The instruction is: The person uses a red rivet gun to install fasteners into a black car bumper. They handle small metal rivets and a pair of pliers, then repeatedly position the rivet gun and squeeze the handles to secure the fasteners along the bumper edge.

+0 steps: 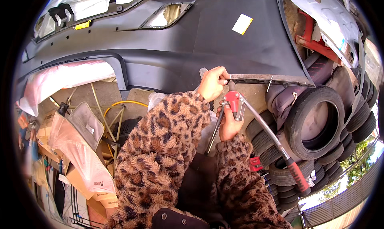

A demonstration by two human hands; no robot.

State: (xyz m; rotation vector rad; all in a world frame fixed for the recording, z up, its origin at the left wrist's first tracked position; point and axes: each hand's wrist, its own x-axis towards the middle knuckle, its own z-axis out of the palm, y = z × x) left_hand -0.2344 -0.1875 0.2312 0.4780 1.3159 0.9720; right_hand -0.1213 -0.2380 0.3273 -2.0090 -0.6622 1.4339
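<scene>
My right hand (231,125) is wrapped round the red head of a two-armed lever rivet gun (232,96). One long steel arm with a red grip (298,177) swings out to the lower right; the other points down toward my lap. The tool's nose points up at the lower edge of a large dark grey car bumper (216,37), against a thin brown strip (252,77) along that edge. My left hand (213,84) is pinched closed at the same edge, just left of the nose. What lies between its fingertips is hidden. A thin metal pin (269,84) sticks out of the strip farther right.
A white-and-yellow label (242,24) lies on the bumper. Tyres (316,121) are piled at the right, below a silver panel (332,21) and red parts. Cardboard boxes (78,181), foam-wrapped pieces (76,149) and a pale tube stand (120,125) crowd the left.
</scene>
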